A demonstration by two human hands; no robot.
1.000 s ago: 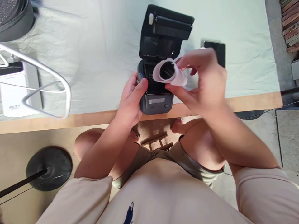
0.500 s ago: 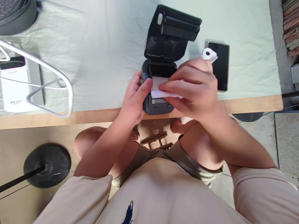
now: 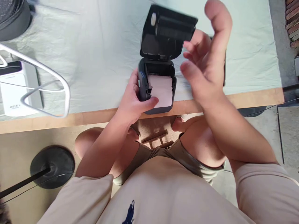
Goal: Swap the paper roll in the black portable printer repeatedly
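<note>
Printer [image 3: 156, 90] sits at the surface [image 3: 93, 116] edge, left hand [image 3: 133, 102] gripping it, right hand [image 3: 205, 68] open above; loose paper [image 3: 161, 90] may jam under the lid [image 3: 167, 31].

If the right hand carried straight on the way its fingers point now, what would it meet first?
The right hand is raised and open, fingers pointing away from the person, just right of the printer's open lid. Straight on, it would probably pass beside the lid and come over the pale cloth; depth is unclear, so brushing the lid's edge is possible.
</note>
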